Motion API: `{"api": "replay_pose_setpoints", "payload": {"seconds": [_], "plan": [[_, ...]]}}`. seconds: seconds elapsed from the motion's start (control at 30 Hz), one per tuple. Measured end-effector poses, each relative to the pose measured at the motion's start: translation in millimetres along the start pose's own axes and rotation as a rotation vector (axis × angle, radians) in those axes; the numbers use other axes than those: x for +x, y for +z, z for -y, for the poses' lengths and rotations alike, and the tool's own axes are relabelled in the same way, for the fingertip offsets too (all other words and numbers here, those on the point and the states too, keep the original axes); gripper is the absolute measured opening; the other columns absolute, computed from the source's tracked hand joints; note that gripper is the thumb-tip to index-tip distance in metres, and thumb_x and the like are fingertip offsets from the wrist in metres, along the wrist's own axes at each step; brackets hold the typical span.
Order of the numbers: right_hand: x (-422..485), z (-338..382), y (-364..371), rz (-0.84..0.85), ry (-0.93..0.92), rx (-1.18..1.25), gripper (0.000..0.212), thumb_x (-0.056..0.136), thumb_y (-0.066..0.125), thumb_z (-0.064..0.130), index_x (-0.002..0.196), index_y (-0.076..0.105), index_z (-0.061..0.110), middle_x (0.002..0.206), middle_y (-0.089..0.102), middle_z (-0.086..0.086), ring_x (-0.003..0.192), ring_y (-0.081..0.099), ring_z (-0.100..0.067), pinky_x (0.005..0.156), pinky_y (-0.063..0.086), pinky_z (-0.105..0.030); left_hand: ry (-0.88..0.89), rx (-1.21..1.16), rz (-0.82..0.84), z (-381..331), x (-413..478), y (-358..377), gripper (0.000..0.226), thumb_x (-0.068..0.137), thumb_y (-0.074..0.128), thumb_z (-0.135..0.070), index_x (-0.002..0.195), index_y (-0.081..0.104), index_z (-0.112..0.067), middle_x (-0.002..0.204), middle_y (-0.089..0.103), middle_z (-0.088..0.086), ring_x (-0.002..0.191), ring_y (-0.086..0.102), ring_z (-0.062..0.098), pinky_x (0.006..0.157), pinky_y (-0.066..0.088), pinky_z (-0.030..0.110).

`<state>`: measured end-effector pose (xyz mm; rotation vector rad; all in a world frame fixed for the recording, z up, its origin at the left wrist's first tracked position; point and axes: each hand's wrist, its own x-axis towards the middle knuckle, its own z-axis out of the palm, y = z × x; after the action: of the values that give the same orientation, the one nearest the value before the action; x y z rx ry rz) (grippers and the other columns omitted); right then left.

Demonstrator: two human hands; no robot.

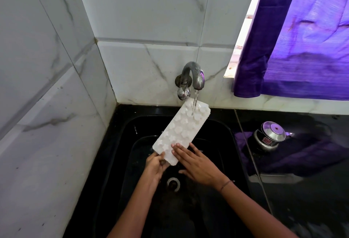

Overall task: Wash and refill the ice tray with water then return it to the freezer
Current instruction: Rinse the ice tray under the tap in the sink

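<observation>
A white ice tray (181, 130) with star and flower moulds slants over the black sink (221, 136), bumpy side toward me. Its far end lies under the steel tap (194, 76), and a thin stream of water (195, 103) runs onto it. My left hand (156, 166) grips the tray's near corner from below, fingers curled round the edge. My right hand (196, 164) lies flat with straight fingers, the fingertips touching the tray's near end.
The sink's drain (173, 184) sits below my hands. A steel pressure cooker (269, 136) stands on the black counter (302, 209) to the right, on purple cloth. A purple curtain (302, 36) hangs over the window at upper right. Marble tiles close the left and back.
</observation>
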<state>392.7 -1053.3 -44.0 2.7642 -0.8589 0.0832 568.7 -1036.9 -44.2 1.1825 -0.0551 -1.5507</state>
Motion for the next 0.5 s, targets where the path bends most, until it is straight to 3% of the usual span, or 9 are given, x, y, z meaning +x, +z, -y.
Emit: {"api": "replay_pose_setpoints", "payload": {"seconds": [0.1,0.2,0.33,0.43,0.5], "plan": [[0,-11,0,0.04,-0.039,-0.004,0.066,0.098,0.026,0.052,0.15,0.016,0.012,0.158,0.013,-0.005,0.146,0.004,-0.017,0.117,0.004,-0.042,-0.013,0.028,-0.025,-2,-1,-11,0.026,0.094,0.043,0.005,0.118,0.053,0.0,0.083,0.066,0.013,0.068,0.067,0.024,0.048,0.056,0.026],[4,-31,-7,0.051,0.07,0.024,0.069,0.097,0.022,0.056,0.15,0.015,0.012,0.158,0.014,-0.005,0.146,0.001,-0.017,0.117,0.003,-0.042,-0.026,0.069,-0.074,-5,-1,-24,0.02,0.094,0.043,0.006,0.109,0.053,-0.002,0.083,0.062,0.013,0.07,0.062,0.025,0.042,0.054,0.025],[16,-53,-21,0.045,0.098,0.019,0.069,0.098,0.02,0.056,0.15,0.014,0.012,0.158,0.008,-0.005,0.146,0.009,-0.02,0.117,0.001,-0.042,-0.013,0.127,-0.108,-10,0,-38,0.021,0.094,0.043,0.006,0.079,0.051,-0.007,0.054,0.058,0.006,0.033,0.054,0.009,0.034,0.046,0.018],[38,-54,-33,-0.059,0.338,0.123,0.072,0.097,0.009,0.058,0.151,0.004,0.011,0.158,-0.001,-0.009,0.146,0.002,-0.022,0.12,-0.002,-0.042,0.019,0.184,-0.077,-13,-1,-44,0.018,0.095,0.042,0.002,0.099,0.053,-0.011,0.079,0.06,0.009,0.06,0.063,0.019,0.041,0.052,0.022],[54,-50,-39,-0.119,0.567,0.219,0.071,0.096,0.01,0.056,0.15,0.004,0.009,0.157,0.008,-0.012,0.145,0.01,-0.027,0.119,0.012,-0.042,0.046,0.231,-0.051,-14,-3,-47,0.026,0.095,0.042,0.002,0.113,0.05,-0.015,0.089,0.062,0.008,0.075,0.061,0.022,0.046,0.054,0.024]]}}
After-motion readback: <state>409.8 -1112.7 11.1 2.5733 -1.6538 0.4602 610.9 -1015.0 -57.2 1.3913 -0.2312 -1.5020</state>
